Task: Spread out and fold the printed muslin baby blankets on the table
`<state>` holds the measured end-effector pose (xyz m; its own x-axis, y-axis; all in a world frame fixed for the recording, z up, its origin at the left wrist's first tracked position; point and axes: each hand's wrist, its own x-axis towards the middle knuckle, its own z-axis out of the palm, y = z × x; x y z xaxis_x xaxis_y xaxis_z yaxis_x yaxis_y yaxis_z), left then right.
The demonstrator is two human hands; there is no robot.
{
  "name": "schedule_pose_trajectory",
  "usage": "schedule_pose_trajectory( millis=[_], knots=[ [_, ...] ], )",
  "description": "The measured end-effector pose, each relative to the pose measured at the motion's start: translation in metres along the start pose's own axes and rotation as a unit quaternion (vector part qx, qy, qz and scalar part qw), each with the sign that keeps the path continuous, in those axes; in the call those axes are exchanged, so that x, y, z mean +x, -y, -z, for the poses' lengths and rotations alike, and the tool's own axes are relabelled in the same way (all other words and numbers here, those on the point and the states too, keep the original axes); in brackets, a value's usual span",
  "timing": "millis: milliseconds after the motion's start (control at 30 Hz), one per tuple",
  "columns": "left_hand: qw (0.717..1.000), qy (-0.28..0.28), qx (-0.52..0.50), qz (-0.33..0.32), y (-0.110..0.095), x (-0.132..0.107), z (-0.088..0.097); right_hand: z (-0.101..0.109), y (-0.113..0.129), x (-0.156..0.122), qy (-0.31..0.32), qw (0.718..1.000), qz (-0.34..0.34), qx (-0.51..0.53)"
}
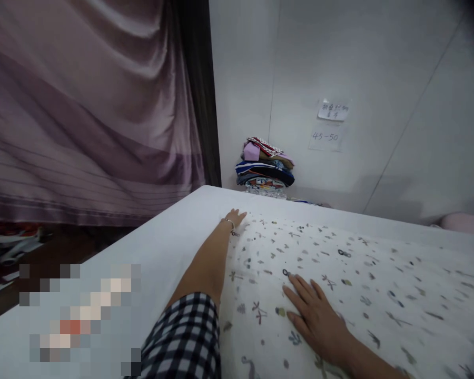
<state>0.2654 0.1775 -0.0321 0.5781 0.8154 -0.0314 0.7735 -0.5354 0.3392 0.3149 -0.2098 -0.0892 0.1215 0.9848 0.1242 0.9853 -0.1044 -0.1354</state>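
Note:
A white cloth (308, 247) printed with small palm trees, leaves and other motifs lies spread over the table, reaching out of view at the right. At its far left corner rests my left hand (235, 217), arm stretched out, a bracelet on the wrist and the fingers apart. My right hand (318, 316) lies flat on the cloth nearer to me, fingers spread, with nothing held. A black-and-white checked sleeve covers my left upper arm.
The white table (158, 237) shows bare along its left side. Behind its far edge stands a stack of folded fabrics (264, 166) against the wall. Handwritten paper notes (332, 110) hang there. A mauve curtain (102, 116) drapes at the left. A pixelated patch hides part of the table.

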Motion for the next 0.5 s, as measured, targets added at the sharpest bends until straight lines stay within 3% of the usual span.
schedule_pose_trajectory(
  millis=[133,233,400,500],
  knots=[
    [0.999,0.022,0.013,-0.02,0.022,-0.03,0.036,0.0,0.001,0.002,0.015,1.0,-0.016,-0.002],
    [0.999,0.022,0.028,-0.016,0.048,-0.077,0.054,0.001,0.001,0.003,0.03,0.999,-0.024,-0.001],
    [0.999,0.012,0.052,-0.005,0.085,-0.196,0.055,0.016,0.002,0.009,0.089,0.995,-0.035,0.005],
    [0.998,-0.003,0.056,0.018,0.098,-0.274,0.045,0.033,0.021,0.007,0.105,0.992,-0.069,-0.014]
  ],
)
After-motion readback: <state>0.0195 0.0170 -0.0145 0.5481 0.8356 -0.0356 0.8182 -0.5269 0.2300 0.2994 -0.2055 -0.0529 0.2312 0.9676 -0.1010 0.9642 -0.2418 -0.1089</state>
